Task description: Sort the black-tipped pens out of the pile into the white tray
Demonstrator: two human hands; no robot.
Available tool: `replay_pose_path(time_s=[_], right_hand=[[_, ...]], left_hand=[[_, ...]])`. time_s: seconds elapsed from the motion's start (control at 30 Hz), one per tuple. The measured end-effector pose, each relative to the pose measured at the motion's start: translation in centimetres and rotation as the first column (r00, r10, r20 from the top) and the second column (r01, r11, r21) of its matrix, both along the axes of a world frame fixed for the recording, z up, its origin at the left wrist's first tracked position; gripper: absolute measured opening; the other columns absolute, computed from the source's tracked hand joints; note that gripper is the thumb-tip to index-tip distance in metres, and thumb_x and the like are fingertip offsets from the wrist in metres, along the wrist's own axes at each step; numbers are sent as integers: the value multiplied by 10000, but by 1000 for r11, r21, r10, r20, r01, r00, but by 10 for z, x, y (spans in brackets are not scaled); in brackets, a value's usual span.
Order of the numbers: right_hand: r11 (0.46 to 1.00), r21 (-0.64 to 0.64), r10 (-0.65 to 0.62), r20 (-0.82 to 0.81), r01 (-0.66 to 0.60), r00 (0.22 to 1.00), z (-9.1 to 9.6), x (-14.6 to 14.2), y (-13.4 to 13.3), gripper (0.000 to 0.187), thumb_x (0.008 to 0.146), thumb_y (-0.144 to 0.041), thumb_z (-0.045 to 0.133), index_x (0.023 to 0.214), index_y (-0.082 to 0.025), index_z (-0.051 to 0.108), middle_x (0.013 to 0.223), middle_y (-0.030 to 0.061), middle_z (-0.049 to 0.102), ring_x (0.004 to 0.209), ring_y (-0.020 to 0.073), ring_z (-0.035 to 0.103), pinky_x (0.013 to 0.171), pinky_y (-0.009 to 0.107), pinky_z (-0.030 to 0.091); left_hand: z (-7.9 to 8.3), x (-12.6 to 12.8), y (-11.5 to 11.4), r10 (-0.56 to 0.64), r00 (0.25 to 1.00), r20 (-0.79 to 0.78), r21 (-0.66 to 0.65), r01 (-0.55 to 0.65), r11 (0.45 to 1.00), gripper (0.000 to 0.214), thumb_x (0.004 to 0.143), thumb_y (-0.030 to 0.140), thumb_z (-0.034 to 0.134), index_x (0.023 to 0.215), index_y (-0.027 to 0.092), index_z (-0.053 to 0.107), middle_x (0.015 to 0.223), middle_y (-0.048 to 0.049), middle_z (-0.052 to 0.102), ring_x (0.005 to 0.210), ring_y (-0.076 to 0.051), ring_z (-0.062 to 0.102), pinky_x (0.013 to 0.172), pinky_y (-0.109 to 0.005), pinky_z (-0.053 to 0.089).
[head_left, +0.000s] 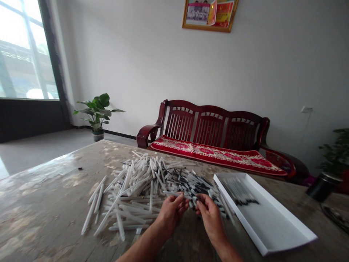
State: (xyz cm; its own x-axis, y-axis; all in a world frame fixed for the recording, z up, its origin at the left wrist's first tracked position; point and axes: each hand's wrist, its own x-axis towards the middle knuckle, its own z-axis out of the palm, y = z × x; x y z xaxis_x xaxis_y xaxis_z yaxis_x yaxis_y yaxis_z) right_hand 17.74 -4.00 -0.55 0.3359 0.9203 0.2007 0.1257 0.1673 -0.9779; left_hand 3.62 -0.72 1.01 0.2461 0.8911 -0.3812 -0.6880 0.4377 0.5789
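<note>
A big heap of white pen barrels (131, 189) and dark-tipped pen refills (196, 183) lies on the table in front of me. My left hand (171, 213) has its fingers curled around a white barrel at the heap's near edge. My right hand (208, 214) is pinched on a thin refill right beside it, fingertips almost touching the left hand. To the right lies a long white tray (272, 229) with several finished pens (240, 191) at its far end.
The table (46, 203) has a worn, glossy patterned top. Behind it stands a dark red wooden bench (212, 127) with a red cushion. A potted plant (98, 112) is by the window. A black round object (323, 185) sits at the right edge.
</note>
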Motion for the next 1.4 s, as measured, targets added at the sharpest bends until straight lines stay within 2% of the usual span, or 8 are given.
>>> replay_pose_path(time_s=[0.47, 0.57, 0.7, 0.87, 1.1, 1.23, 1.4], right_hand=[[999, -48, 12, -90, -17, 996, 0, -3, -1, 306, 663, -462, 702, 847, -218, 670, 817, 46, 725, 690, 226, 687, 526, 291, 531], [999, -50, -6, -23, 4, 1000, -3, -1, 0, 267, 662, -423, 693, 832, -217, 688, 807, 44, 727, 689, 221, 679, 544, 292, 537], [999, 24, -27, 83, 25, 996, -8, 3, 3, 229, 686, -374, 667, 855, -225, 714, 852, 43, 742, 787, 228, 689, 641, 301, 553], [998, 60, -40, 127, 32, 991, -9, 2, 2, 230, 688, -330, 668, 888, -224, 707, 865, 42, 746, 799, 218, 696, 717, 309, 557], [995, 58, -90, 232, 78, 969, -7, 4, 0, 259, 686, -308, 660, 924, -210, 683, 825, 42, 736, 742, 208, 687, 674, 295, 554], [990, 97, -126, 318, 99, 940, -6, 6, -2, 229, 712, -290, 658, 924, -209, 682, 795, 35, 728, 686, 195, 677, 649, 287, 549], [982, 179, -144, 460, 67, 876, -7, 10, -4, 175, 774, -256, 626, 935, -218, 681, 829, 46, 722, 710, 194, 675, 668, 289, 550]], left_hand=[[0, 0, -2, -8, 999, 41, -8, 9, 1000, 111, 861, 23, 587, 787, 104, 603, 662, -56, 700, 591, -121, 707, 594, -192, 591], [-1, 1, -1, -13, 999, 35, -5, 13, 1000, 115, 855, 24, 596, 778, 110, 602, 664, -54, 701, 592, -122, 707, 593, -192, 590], [-3, 2, -1, -17, 999, 33, 15, 16, 1000, 115, 839, 22, 617, 765, 109, 611, 665, -54, 700, 594, -124, 704, 611, -204, 593], [-6, 2, 0, -26, 999, 23, 46, 25, 999, 105, 810, 22, 654, 763, 112, 625, 682, -55, 708, 610, -126, 703, 621, -215, 593], [-14, 2, 0, -76, 997, -6, 125, 77, 989, 183, 682, 118, 811, 771, 120, 652, 685, -51, 718, 625, -137, 695, 626, -225, 581], [-16, 2, -1, -74, 997, -33, 158, 78, 984, 296, 585, 184, 880, 764, 125, 652, 690, -47, 720, 645, -156, 698, 622, -242, 574], [-14, 2, -2, -62, 996, -56, 175, 71, 982, 329, 539, 208, 899, 749, 130, 658, 679, -39, 715, 636, -156, 691, 626, -250, 565]])
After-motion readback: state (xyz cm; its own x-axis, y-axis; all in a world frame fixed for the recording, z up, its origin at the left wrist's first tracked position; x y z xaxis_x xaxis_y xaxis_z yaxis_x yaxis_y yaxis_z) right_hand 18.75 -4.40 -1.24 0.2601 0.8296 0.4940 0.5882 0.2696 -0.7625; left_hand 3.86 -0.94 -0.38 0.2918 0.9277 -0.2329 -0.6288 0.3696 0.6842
